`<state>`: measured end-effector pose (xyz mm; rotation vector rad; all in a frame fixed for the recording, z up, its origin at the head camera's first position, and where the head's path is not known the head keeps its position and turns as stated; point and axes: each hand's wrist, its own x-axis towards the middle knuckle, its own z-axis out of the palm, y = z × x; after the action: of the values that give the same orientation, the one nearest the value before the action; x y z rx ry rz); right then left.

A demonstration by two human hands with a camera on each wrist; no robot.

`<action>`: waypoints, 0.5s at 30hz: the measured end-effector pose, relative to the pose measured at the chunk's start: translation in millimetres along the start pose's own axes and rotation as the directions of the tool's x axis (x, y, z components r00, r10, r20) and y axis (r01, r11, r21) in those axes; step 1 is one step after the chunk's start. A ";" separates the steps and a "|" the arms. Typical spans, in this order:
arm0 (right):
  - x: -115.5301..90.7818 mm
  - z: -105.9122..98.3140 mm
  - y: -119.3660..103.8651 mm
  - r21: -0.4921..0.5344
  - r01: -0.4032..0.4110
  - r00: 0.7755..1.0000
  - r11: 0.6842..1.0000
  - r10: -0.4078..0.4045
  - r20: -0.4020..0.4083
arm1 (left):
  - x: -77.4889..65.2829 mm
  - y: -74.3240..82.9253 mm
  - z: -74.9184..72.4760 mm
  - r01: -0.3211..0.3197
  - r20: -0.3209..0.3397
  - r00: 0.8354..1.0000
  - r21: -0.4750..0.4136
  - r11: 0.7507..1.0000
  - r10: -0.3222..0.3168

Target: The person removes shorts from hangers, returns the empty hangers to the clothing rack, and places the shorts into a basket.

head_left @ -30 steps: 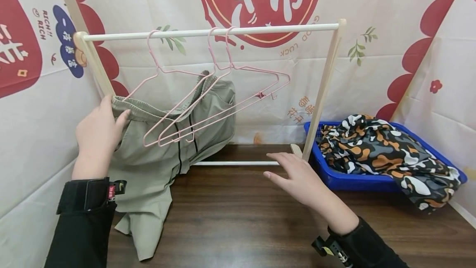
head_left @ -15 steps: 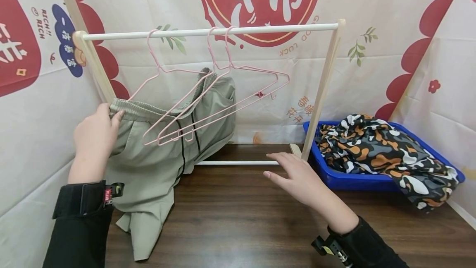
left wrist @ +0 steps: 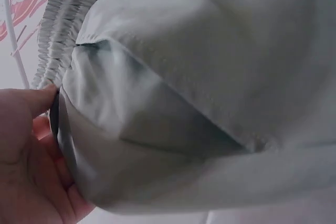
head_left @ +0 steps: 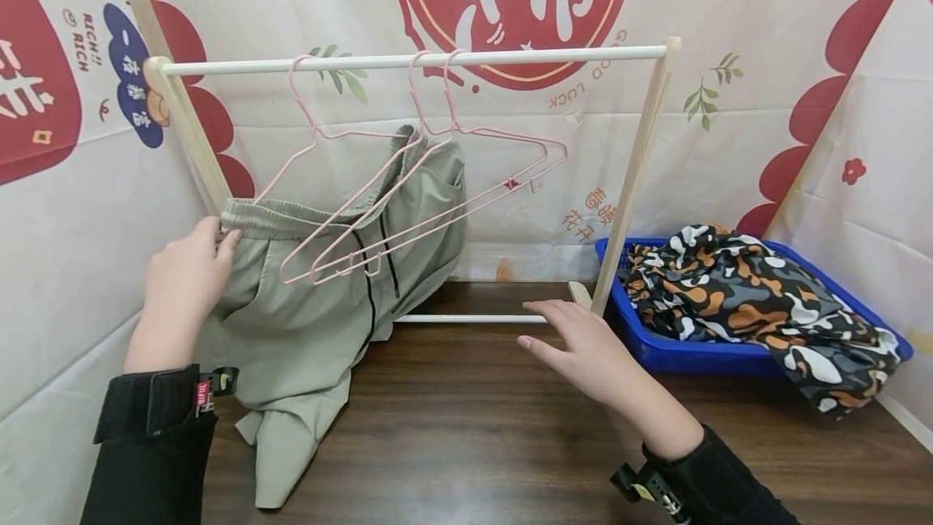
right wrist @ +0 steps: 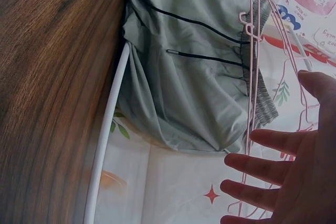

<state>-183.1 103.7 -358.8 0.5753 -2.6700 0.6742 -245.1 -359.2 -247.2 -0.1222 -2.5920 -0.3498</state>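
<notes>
Grey-green pants (head_left: pixel 313 282) with an elastic waistband and black drawstrings hang from a pink hanger (head_left: pixel 300 120) on the rack's top bar (head_left: pixel 350 63). My left hand (head_left: pixel 185 274) pinches the waistband's left end between thumb and fingers; the left wrist view shows the grip beside a pocket opening (left wrist: pixel 157 103). Two more pink hangers (head_left: pixel 503 134) overlap the front of the pants, with nothing on them. My right hand (head_left: pixel 583 347) is held with straight, spread fingers near the rack's right post (head_left: pixel 634 185), holding nothing.
A blue basket (head_left: pixel 681 359) stands right of the rack, with camouflage-patterned fabric (head_left: pixel 743 290) spilling over its front. A white lower bar (head_left: pixel 466 318) runs close over the brown wooden table (head_left: pixel 466 436). Printed cloth (head_left: pixel 510 209) hangs behind.
My left hand has moved down and slightly left, bringing the waistband's left end lower. The front of the pants and its drawstrings have shifted slightly right. My right hand has stayed put.
</notes>
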 end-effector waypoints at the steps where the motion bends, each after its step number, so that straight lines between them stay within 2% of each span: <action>1: -0.1 0.1 -0.2 0.003 0.001 1.000 1.000 -0.001 -0.001 | -0.5 -0.7 -0.2 -0.001 0.015 1.000 -0.002 1.000 0.001; 8: -0.4 1.1 -1.1 0.008 0.005 1.000 1.000 -0.005 -0.004 | -3.1 -4.2 2.2 -0.002 0.095 0.995 -0.024 1.000 0.005; 12: -1.0 1.4 -1.4 0.006 0.000 1.000 1.000 0.000 -0.001 | -4.4 -2.8 5.7 -0.012 0.079 0.997 -0.037 0.999 0.015; 15: -0.7 1.4 -1.4 0.002 -0.001 1.000 1.000 0.001 -0.001 | -6.7 -0.8 7.0 -0.008 0.036 0.999 -0.041 0.999 0.009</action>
<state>-182.2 102.0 -359.8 0.5735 -2.6696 0.6773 -242.9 -358.2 -256.7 -0.1555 -2.6201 -0.4009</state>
